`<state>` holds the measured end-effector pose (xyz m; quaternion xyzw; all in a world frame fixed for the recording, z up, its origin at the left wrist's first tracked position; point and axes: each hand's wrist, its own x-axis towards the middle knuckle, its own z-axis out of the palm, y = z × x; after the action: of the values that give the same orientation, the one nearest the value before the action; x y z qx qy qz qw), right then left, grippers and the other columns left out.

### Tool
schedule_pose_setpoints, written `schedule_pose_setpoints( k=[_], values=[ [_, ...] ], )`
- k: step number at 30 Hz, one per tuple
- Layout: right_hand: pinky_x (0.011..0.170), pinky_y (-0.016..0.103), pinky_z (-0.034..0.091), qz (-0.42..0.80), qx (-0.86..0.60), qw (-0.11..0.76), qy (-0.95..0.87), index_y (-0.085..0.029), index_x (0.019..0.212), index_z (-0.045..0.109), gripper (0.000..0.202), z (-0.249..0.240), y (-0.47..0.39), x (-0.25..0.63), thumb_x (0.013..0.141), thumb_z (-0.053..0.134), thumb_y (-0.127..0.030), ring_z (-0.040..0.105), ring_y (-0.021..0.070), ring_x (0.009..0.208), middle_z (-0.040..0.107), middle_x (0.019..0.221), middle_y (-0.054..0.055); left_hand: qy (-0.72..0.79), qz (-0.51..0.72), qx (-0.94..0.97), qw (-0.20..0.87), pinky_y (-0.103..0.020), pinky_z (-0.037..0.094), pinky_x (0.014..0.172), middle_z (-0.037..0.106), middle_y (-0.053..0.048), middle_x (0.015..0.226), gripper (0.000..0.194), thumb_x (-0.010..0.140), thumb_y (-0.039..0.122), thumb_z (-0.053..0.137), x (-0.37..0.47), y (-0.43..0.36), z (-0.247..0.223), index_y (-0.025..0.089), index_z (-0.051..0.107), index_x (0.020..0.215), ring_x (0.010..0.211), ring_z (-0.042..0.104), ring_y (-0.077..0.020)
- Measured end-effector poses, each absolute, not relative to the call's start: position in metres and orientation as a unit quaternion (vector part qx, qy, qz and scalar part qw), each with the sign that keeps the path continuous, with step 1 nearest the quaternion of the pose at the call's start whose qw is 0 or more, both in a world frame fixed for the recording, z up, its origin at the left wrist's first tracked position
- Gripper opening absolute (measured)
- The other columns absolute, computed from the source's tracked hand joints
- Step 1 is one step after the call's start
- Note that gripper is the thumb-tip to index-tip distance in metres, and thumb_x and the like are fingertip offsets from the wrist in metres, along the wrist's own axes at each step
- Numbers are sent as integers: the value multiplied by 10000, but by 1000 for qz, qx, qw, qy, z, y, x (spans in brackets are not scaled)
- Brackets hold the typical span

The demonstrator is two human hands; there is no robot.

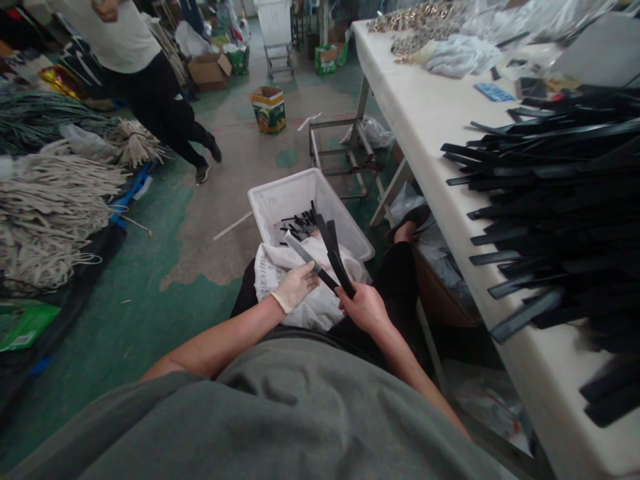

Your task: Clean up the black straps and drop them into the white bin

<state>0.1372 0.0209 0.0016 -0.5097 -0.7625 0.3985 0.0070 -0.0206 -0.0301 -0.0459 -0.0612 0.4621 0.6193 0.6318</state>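
My left hand [296, 288], in a pale glove, pinches one flat black strap [326, 277] near its middle. The upper end of that strap looks light grey and shiny. Closed round the lower ends of several black straps [334, 243] is my bare right hand [366, 307]; the straps fan out upward from it. Both hands are above a white cloth [270, 263] on my lap. Just beyond the cloth, a white plastic bin [345, 213] holds short black pieces [300, 223].
On the right, a white table [415, 127] bears a big pile of black straps [560, 200] and metal hardware [420, 27]. Bundled pale cords [55, 207] lie at left. A person [150, 80] stands beyond them. A cardboard box [269, 110] and metal frame [340, 153] stand ahead.
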Motion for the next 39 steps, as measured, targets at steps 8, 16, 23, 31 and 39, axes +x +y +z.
schedule_pose_setpoints(
  k=[8, 16, 23, 31, 39],
  values=[
    [548, 202, 423, 433, -500, 45, -749, -177, 745, 660, 333, -4, 24, 134, 931, 521, -415, 671, 127, 534, 704, 610, 10, 445, 628, -59, 635, -266, 469, 768, 721, -53, 850, 74, 860, 204, 681, -22, -24, -40, 142, 693, 820, 774, 651, -136],
    [531, 216, 418, 389, -503, 15, -772, -179, 793, 676, 292, -9, 19, 125, 932, 527, -388, 691, 154, 594, 732, 685, 43, 448, 566, -56, 689, -273, 470, 699, 705, -64, 775, 111, 845, 227, 698, -15, -37, -58, 136, 685, 783, 686, 648, -151],
    [529, 221, 407, 408, -506, 21, -760, -182, 765, 667, 306, -6, 21, 134, 932, 523, -395, 677, 145, 547, 704, 603, 13, 461, 622, -4, 633, -273, 490, 742, 718, -58, 842, 103, 792, 232, 751, -31, -25, -44, 146, 703, 821, 748, 658, -150],
    [543, 236, 408, 421, -490, -3, -763, -187, 731, 684, 335, -6, 21, 142, 918, 540, -424, 678, 161, 574, 703, 597, 17, 483, 624, -22, 614, -249, 470, 723, 721, -56, 836, 97, 795, 231, 742, -31, -31, -54, 141, 715, 813, 748, 647, -133],
    [547, 218, 420, 416, -508, 22, -754, -180, 818, 671, 297, -10, 21, 133, 935, 537, -419, 696, 151, 599, 724, 658, 16, 456, 574, 24, 680, -276, 477, 737, 719, -70, 846, 183, 743, 275, 799, -14, -37, -58, 135, 706, 813, 749, 650, -164]
  ],
)
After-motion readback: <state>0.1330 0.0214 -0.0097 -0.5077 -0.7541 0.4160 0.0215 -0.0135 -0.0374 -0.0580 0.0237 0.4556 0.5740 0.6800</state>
